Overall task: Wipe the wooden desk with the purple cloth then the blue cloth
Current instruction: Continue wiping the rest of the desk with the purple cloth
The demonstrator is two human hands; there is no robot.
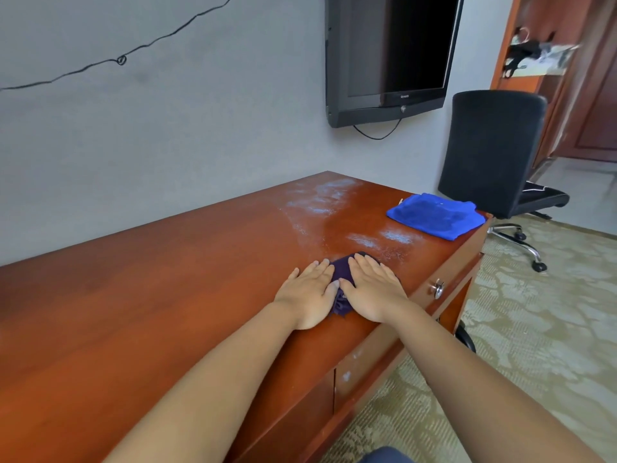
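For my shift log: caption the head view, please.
Both hands, left and right, press purple cloth flat on dusty wooden desk; blue cloth waits.

Grey wall [150,135], television [390,55] (off), black chair [490,152]

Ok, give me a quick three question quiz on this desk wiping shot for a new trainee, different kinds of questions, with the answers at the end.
1. True or false: both hands press flat on the purple cloth.
2. Multiple choice: where does the blue cloth lie? A) on the chair B) at the desk's far right corner C) under the left hand
3. Short answer: what on the wooden desk shows that wiping is not finished?

Key
1. True: the left hand and the right hand lie side by side on it, fingers straight.
2. B
3. White powdery smears beyond the hands, toward the far end.
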